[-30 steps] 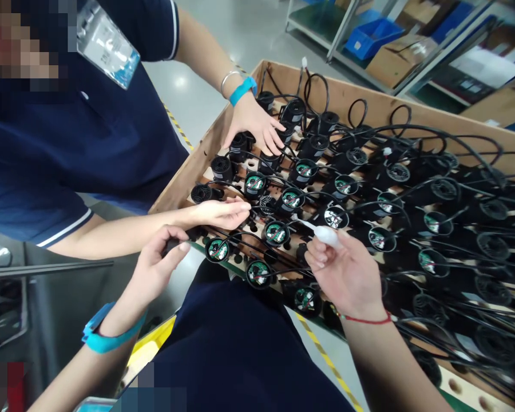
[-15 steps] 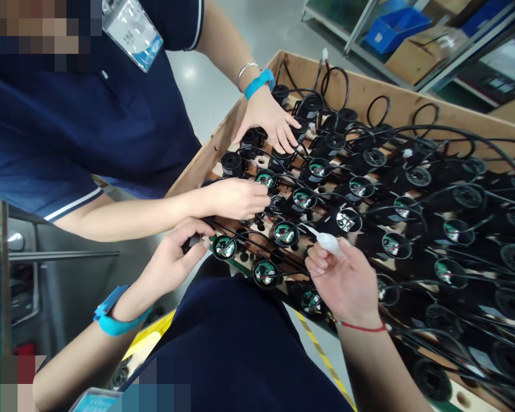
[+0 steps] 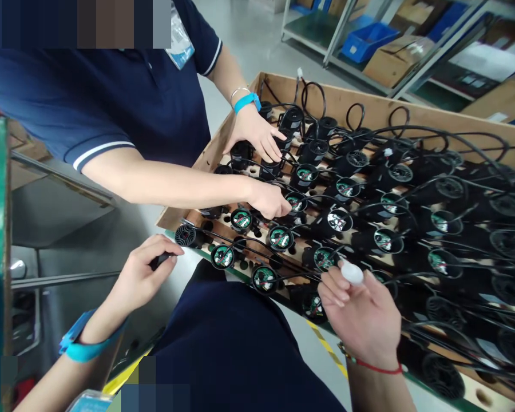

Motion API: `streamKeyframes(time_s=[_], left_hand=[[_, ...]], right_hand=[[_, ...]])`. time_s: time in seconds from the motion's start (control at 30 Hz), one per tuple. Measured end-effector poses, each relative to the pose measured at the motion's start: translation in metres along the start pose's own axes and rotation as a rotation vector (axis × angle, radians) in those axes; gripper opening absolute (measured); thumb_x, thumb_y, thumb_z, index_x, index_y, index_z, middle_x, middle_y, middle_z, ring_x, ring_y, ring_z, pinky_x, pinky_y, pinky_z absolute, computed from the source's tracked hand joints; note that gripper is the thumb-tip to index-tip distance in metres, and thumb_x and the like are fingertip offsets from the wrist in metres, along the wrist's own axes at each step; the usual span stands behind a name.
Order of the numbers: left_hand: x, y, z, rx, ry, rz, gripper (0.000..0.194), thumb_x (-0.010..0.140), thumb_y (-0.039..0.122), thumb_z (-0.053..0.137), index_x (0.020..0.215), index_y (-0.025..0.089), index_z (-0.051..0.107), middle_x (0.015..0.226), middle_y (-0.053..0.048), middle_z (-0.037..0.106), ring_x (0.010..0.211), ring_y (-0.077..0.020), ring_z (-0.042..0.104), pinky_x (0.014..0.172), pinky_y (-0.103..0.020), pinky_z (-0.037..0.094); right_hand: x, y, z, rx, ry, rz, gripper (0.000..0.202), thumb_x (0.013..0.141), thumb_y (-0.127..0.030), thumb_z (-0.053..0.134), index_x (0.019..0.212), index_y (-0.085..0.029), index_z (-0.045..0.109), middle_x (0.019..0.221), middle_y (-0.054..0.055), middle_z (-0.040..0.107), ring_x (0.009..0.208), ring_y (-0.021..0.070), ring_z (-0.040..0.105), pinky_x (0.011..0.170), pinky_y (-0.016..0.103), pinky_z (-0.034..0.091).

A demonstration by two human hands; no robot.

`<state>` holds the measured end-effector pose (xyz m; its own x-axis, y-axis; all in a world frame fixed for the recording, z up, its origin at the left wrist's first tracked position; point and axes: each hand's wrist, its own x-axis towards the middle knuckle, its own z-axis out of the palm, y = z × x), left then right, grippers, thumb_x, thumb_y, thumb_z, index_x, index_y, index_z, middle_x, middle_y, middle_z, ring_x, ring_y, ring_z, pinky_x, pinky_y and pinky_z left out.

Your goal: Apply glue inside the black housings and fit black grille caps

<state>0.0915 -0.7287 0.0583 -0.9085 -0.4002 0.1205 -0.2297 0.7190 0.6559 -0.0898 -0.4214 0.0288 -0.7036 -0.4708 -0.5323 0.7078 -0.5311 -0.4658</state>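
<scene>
My left hand (image 3: 139, 277) is closed on a small black part (image 3: 159, 260) at the near left, outside the crate. My right hand (image 3: 364, 323) grips a small white squeeze bottle (image 3: 352, 273), its rounded end showing. Beneath and beyond that hand stand rows of black cylindrical housings, several with green circuit boards inside, such as one housing (image 3: 265, 278) at the near edge. Another open housing (image 3: 325, 258) sits just left of my right fingers. A black housing with a slotted top (image 3: 186, 234) lies beyond my left fingertips.
A co-worker's two hands reach into the wooden crate (image 3: 455, 119) from the left, one hand (image 3: 268, 197) at a housing, the other hand (image 3: 257, 134) resting farther back. Black cables loop over the housings. Shelving with a blue bin (image 3: 369, 43) stands behind.
My left hand has drawn left, away from the housings, with the black part. My right hand has moved right and nearer with the bottle. The co-worker's nearer hand has shifted right.
</scene>
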Motion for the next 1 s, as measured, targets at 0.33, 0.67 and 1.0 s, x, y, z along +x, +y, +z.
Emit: streamKeyframes(time_s=[0.33,0.67,1.0], left_hand=[[0.056,-0.043,-0.035,0.041,-0.255,0.293,0.020,0.085,0.018,0.047,0.089,0.022,0.067,0.085,-0.002,0.066,0.081,-0.0163,0.062,0.074,-0.033,0.051],[0.103,-0.145,-0.093,0.039,-0.452,0.451,0.017,0.084,0.025,0.050,0.087,0.026,0.067,0.084,0.001,0.068,0.076,-0.0150,0.066,0.070,-0.029,0.057],[0.138,-0.145,-0.073,0.036,-0.643,0.667,0.025,0.084,0.028,0.052,0.108,0.028,0.060,0.089,0.003,0.068,0.082,-0.0161,0.069,0.077,-0.031,0.062]], right_hand=[[-0.019,0.054,0.017,0.018,-0.005,-0.164,0.021,0.073,-0.035,0.065,0.086,-0.020,0.063,0.061,-0.002,0.042,0.051,0.0083,0.036,0.044,0.019,0.036],[-0.013,0.171,0.101,0.207,0.188,-0.527,0.023,0.067,-0.034,0.071,0.084,-0.020,0.064,0.060,-0.002,0.044,0.053,0.0091,0.039,0.045,0.020,0.037],[-0.011,0.251,0.128,0.075,0.639,-0.869,0.017,0.079,-0.035,0.065,0.089,-0.022,0.063,0.068,-0.001,0.063,0.058,0.0111,0.054,0.055,0.024,0.044]])
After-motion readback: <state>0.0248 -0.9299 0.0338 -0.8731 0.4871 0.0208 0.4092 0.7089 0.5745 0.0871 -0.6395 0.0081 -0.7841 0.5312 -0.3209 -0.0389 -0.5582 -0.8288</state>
